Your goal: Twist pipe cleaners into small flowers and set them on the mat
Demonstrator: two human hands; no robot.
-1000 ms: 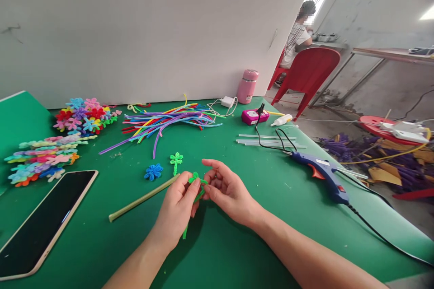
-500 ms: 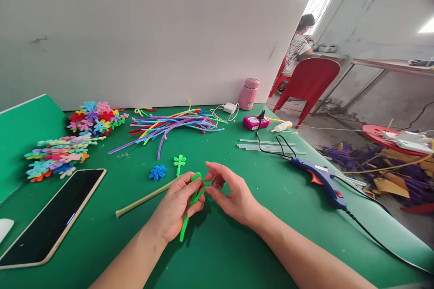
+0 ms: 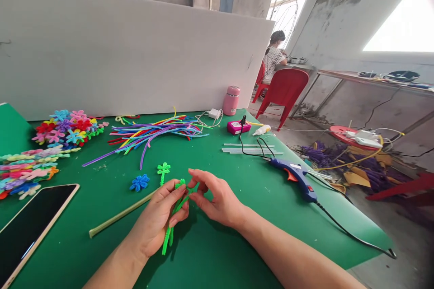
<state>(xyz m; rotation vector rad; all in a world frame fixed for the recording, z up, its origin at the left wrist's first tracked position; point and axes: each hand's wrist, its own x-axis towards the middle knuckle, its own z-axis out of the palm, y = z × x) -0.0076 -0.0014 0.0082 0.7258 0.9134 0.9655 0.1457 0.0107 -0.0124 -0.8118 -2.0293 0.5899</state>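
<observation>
In the head view, my left hand (image 3: pixel 154 223) pinches a bent green pipe cleaner (image 3: pixel 166 241) between thumb and fingers. Its curled top shows above the thumb, and two ends hang below the palm. My right hand (image 3: pixel 219 201) meets it from the right, with thumb and a fingertip closed at the side strand and the index finger raised. The exact grip there is partly hidden. Just beyond the hands lies a finished green pipe-cleaner piece (image 3: pixel 164 169) with looped petals and a stem. Left of that is a blue pipe-cleaner flower (image 3: pixel 139 183).
A pale green stick (image 3: pixel 118 217) and a phone (image 3: pixel 37 235) lie left. Behind are loose pipe cleaners (image 3: pixel 159 131) and a flower pile (image 3: pixel 64 128). At right are a glue gun (image 3: pixel 294 174) with its cord, glue sticks (image 3: pixel 251 149) and a pink bottle (image 3: pixel 232 100). Someone sits beyond.
The camera view has turned right, so the table things appear shifted left. Both hands keep nearly the same pose around the green pipe cleaner; a second hanging end now shows below my left hand.
</observation>
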